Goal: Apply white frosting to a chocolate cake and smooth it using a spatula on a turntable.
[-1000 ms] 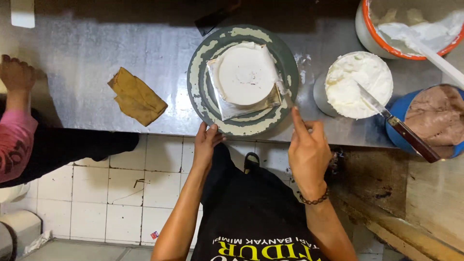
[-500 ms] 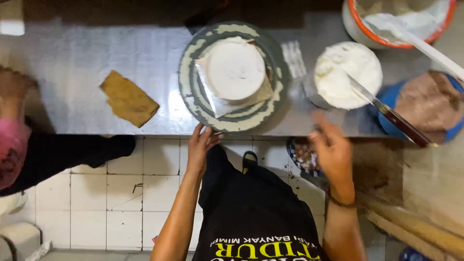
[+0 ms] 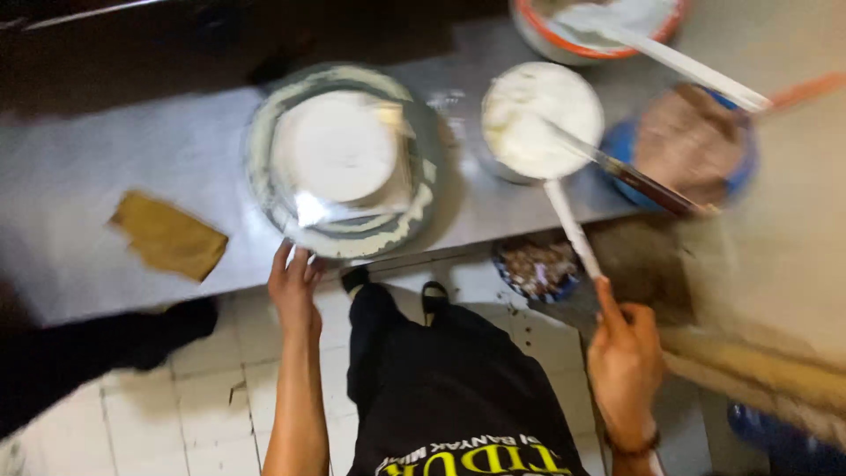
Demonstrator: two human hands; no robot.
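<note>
A round white cake (image 3: 335,145) sits on a square silver board on a cream-smeared turntable (image 3: 352,240), on a steel table (image 3: 79,176). My left hand (image 3: 295,286) rests its fingertips on the turntable's near rim. My right hand (image 3: 624,363) is lower right, below the table edge, and grips the bottom end of a thin white spatula (image 3: 571,227). The spatula's tip points up toward a bowl of white cream (image 3: 529,115). The picture is blurred by motion.
A dark-handled knife (image 3: 639,181) lies across the cream bowl. A blue bowl of brown filling (image 3: 692,145) stands to the right, an orange-rimmed bowl (image 3: 599,31) with a white utensil behind. A brown cloth (image 3: 167,236) lies left. Another person's dark sleeve (image 3: 88,353) reaches in at left.
My right hand has dropped from the table edge down to the right and now holds a white spatula. My left hand has stayed on the turntable rim. The view has shifted.
</note>
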